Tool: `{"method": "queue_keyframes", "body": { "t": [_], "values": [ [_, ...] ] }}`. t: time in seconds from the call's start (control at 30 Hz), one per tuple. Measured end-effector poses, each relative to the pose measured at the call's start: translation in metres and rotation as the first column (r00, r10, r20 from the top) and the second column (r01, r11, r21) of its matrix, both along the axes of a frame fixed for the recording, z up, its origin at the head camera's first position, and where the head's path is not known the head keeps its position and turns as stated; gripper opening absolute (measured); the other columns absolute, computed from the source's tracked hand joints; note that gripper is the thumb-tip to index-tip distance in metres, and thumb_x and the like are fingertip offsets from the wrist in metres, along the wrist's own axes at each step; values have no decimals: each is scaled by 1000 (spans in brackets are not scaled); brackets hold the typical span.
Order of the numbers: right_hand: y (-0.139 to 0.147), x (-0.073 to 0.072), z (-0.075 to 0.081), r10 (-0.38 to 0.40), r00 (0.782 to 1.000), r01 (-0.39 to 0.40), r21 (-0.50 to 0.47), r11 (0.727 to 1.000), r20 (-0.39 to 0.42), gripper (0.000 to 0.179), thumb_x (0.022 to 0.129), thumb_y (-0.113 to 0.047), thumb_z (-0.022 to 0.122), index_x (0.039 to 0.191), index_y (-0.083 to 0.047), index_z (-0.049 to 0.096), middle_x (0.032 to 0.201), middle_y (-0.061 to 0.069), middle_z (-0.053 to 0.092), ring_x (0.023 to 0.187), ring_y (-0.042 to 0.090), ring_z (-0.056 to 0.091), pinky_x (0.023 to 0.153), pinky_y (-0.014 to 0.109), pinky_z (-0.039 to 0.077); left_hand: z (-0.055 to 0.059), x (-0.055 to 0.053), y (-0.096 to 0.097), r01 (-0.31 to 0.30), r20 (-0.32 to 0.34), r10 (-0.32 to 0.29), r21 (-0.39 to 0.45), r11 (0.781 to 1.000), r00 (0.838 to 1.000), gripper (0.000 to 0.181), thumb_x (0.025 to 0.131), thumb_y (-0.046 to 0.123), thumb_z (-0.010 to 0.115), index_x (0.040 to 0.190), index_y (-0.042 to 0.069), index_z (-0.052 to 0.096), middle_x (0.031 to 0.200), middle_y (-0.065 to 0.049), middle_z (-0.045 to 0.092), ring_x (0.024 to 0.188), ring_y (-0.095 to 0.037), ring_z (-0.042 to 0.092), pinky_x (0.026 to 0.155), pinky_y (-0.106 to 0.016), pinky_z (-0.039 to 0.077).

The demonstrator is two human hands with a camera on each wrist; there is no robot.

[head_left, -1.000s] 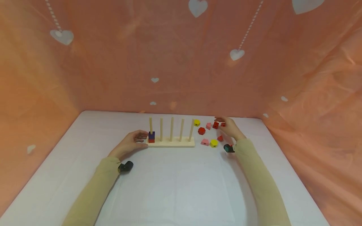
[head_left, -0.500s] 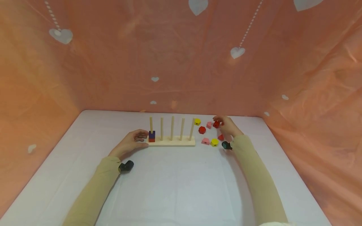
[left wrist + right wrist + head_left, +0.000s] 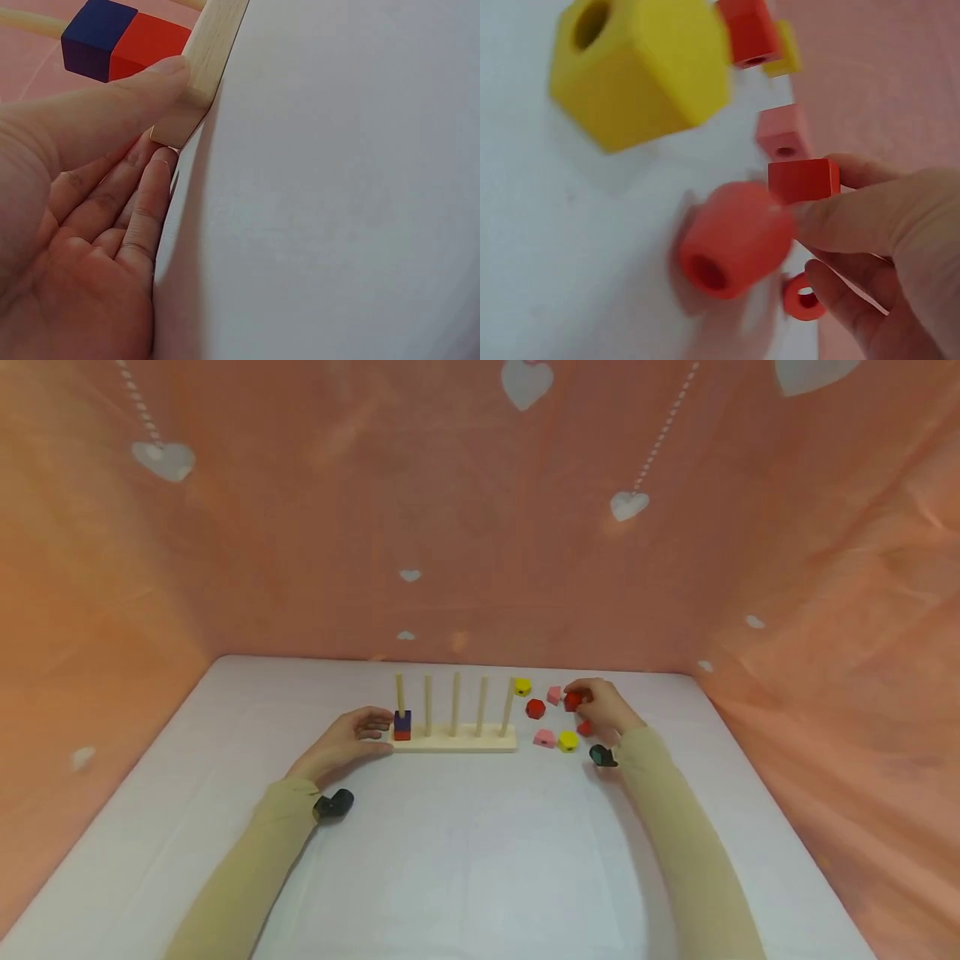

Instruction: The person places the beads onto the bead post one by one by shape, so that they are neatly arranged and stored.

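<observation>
My left hand (image 3: pixel 347 743) holds the left end of a wooden peg stand (image 3: pixel 457 742), its thumb against the front edge of the base. On the leftmost peg a blue block (image 3: pixel 97 41) sits over a red block (image 3: pixel 150 49); the other pegs are bare. At the right, my right hand (image 3: pixel 606 706) pinches a red square block (image 3: pixel 802 178) between thumb and fingers. Close under that hand in the right wrist view lie a red bead (image 3: pixel 739 236) with a hole and a red ring-shaped piece (image 3: pixel 793 298), partly covered by a finger.
Between the stand and my right hand lie a yellow bead (image 3: pixel 522 687), a red faceted bead (image 3: pixel 536 709), two pink blocks, one of them nearer me (image 3: pixel 544 739), and another yellow bead (image 3: pixel 567 742). An orange cloth (image 3: pixel 465 527) with white hearts hangs behind the white table (image 3: pixel 465 860).
My right hand has moved a little left and its fingers have closed on the red square block, now slightly nearer me. The left hand keeps its place at the stand.
</observation>
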State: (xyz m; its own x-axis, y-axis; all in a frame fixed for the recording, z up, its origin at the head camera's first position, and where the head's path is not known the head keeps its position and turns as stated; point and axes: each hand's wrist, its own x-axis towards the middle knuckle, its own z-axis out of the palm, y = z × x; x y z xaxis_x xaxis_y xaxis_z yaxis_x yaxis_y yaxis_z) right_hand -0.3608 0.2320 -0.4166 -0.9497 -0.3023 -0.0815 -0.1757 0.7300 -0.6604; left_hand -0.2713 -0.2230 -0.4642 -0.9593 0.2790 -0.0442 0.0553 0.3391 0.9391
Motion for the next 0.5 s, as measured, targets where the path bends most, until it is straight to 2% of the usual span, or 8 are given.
{"method": "queue_keyframes", "body": {
  "t": [0.13, 0.23, 0.37, 0.5],
  "values": [
    [5, 5, 11, 17, 998, -17, -7, 1000, -64, 36, 89, 4, 58, 124, -4, 59, 122, 15, 57, 110, 33, 49, 98, 47, 43, 1, -1, 4, 6, -20, -6, -3, 1000, 1000, 60, 82, 12, 77, 133, 2, 48, 131, -18, 52, 118, -33, 50, 102, -47, 38],
    [6, 7, 22, 57, 990, -63, -49, 997, -129, 35, 90, 1, 61, 125, 0, 58, 121, 17, 58, 110, 34, 52, 99, 48, 43, 4, -1, 4, 21, -47, -21, -3, 1000, 999, 59, 82, 10, 76, 132, 0, 48, 129, -20, 52, 116, -34, 51, 101, -47, 39],
    [3, 11, 38, 102, 975, -128, -125, 984, -195, 36, 90, 1, 63, 126, 3, 56, 120, 20, 58, 108, 35, 54, 93, 47, 48, 4, 0, 2, 21, -33, -21, -3, 1000, 999, 59, 81, 13, 77, 132, 2, 49, 129, -17, 53, 117, -33, 51, 101, -47, 39],
    [-7, 19, 53, 109, 961, -160, -191, 968, -253, 38, 90, 0, 64, 126, 0, 56, 121, 17, 58, 108, 33, 55, 91, 45, 49, 4, 0, 3, -1, 1, 1, -13, 1000, 1000, 61, 81, 14, 77, 133, 4, 48, 131, -16, 52, 119, -32, 50, 102, -47, 38]
  ]
}}
